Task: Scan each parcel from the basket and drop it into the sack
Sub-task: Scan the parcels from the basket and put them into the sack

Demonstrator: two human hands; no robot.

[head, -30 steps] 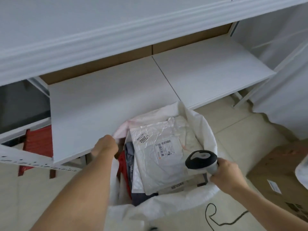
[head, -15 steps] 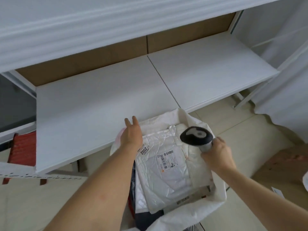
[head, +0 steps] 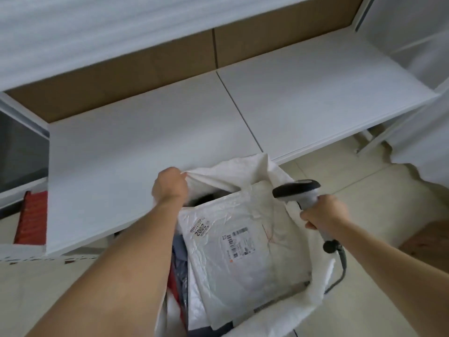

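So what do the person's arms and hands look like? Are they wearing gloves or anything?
No gloves. Both the left hand and the right hand are bare, and both forearms are bare as far as the picture shows, with no sleeves in view. I can see no watch, ring or bracelet on either one.

White shelf [head: 170,132] above tiled floor [head: 364,186]; red crate [head: 31,220] left, under shelf.

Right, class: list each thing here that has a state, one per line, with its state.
Sack: mouth open, rim pulled up.
Left hand: grips the sack rim.
Right hand: grips the scanner.
Scanner: held above the sack, cable hanging.
White parcel: in the sack, label up.
Shelf: bare where visible.
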